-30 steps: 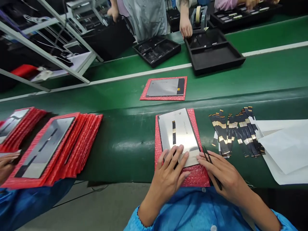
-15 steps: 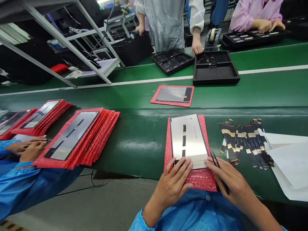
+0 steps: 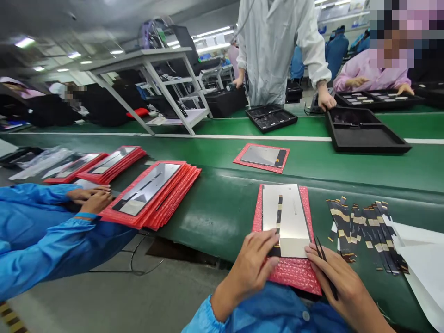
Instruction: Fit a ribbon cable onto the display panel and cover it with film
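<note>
A flat display panel (image 3: 297,217) with a silvery back lies on a red bubble-wrap bag (image 3: 294,276) right before me. Down its left part runs a thin dark flex cable (image 3: 279,210). My left hand (image 3: 253,266) rests with outstretched fingers over the panel's lower left corner, at the cable's lower end, and holds nothing. Black tweezers (image 3: 333,289) are held in my right hand (image 3: 345,280), tips pointing up and away. Its fingertips touch the panel's lower right edge. Several loose flex cables (image 3: 342,222) lie to the right.
White sheets (image 3: 425,268) lie at the far right. Another panel (image 3: 262,155) on red wrap sits farther up the green belt. Left stand stacked red bags (image 3: 180,194) beside a co-worker's hands (image 3: 95,199). Across, a person in white grips a black tray (image 3: 367,134).
The view has tilted up and swung left. My left fingers have drawn back toward the panel's left edge. Across the belt, the person in white has shifted the black tray right.
</note>
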Tool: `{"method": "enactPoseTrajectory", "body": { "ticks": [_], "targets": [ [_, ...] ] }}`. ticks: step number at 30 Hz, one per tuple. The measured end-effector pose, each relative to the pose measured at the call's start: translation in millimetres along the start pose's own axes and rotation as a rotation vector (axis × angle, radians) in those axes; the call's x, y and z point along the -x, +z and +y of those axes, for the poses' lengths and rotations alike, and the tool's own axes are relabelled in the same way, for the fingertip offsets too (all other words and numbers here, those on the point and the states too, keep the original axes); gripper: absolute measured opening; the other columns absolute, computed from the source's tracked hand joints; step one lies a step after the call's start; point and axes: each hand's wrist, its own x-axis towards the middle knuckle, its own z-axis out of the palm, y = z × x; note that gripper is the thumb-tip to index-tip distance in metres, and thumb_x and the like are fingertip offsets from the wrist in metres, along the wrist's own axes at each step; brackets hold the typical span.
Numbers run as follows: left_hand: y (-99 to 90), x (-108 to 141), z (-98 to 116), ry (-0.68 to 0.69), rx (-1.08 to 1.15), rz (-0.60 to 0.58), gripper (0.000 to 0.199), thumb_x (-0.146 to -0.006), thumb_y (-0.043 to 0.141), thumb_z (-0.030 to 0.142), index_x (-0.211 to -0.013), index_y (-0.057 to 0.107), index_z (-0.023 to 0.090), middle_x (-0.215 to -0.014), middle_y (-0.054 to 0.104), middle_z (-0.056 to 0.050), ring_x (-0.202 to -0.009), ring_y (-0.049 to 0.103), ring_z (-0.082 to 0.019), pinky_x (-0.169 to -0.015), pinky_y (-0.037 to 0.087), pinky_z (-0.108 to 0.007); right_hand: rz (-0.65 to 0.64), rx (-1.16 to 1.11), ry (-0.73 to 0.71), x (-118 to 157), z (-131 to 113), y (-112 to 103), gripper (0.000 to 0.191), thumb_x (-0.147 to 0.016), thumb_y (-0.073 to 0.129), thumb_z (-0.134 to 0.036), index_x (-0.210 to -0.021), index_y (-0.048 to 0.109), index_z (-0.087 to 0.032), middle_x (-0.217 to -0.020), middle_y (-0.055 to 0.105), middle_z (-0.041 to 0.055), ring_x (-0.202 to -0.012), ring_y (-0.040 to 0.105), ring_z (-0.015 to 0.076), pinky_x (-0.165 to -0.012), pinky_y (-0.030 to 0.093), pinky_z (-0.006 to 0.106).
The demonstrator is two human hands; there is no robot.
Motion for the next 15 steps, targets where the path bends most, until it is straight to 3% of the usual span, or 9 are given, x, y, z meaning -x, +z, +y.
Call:
{"method": "enactPoseTrajectory", "body": {
  "ticks": [3, 5, 9, 13, 15],
  "targets": [
    [16.3, -15, -23, -0.319, 0.021, 0.160, 0.019, -0.094, 0.058, 0.035, -0.110, 0.068, 0.031, -0.115, 0.071, -0.003, -0.103, 0.070, -0.014, -0.081, 0.061, -0.026, 0.023, 0.026, -0.056, 3, 6, 5, 0.056, -0.085, 0.059, -0.033, -0.139, 0.050, -0.044, -0.133, 0.067, -0.0082, -0.120, 0.069, 0.0309, -0.100, 0.061, 0.038],
    [30.8, -28, -40, -0.418, 0.025, 0.225, 0.014, -0.093, 0.060, 0.036, -0.096, 0.068, 0.025, -0.096, 0.071, -0.003, -0.086, 0.069, -0.013, -0.072, 0.060, -0.026, 0.030, 0.035, -0.109, 6, 13, 8, 0.056, -0.085, 0.060, -0.034, -0.139, 0.050, -0.043, -0.133, 0.067, -0.0077, -0.121, 0.069, 0.0298, -0.101, 0.060, 0.035],
    [54.1, -51, -64, -0.424, 0.023, 0.233, 0.019, -0.092, 0.060, 0.038, -0.079, 0.063, 0.024, -0.077, 0.064, 0.001, -0.071, 0.064, -0.009, -0.060, 0.053, -0.021, 0.049, 0.062, -0.223, 9, 27, 16, 0.057, -0.085, 0.058, -0.031, -0.141, 0.049, -0.040, -0.134, 0.067, -0.0061, -0.121, 0.068, 0.0280, -0.101, 0.059, 0.031],
    [67.4, -61, -72, -0.416, 0.011, 0.171, 0.028, -0.098, 0.049, 0.038, -0.076, 0.059, 0.023, -0.074, 0.062, 0.002, -0.069, 0.062, -0.009, -0.057, 0.051, -0.021, 0.034, 0.075, -0.387, 2, 28, 16, 0.063, -0.083, 0.057, -0.023, -0.144, 0.048, -0.035, -0.132, 0.068, -0.0051, -0.116, 0.071, 0.0279, -0.096, 0.060, 0.028],
    [73.1, -63, -74, -0.419, -0.007, 0.136, 0.029, -0.100, 0.047, 0.039, -0.079, 0.059, 0.022, -0.076, 0.063, 0.001, -0.071, 0.063, -0.010, -0.059, 0.051, -0.024, 0.085, 0.015, -0.408, -3, 23, 12, 0.060, -0.082, 0.058, -0.023, -0.140, 0.053, -0.037, -0.124, 0.073, -0.0065, -0.108, 0.075, 0.0285, -0.090, 0.062, 0.026]
  ]
}}
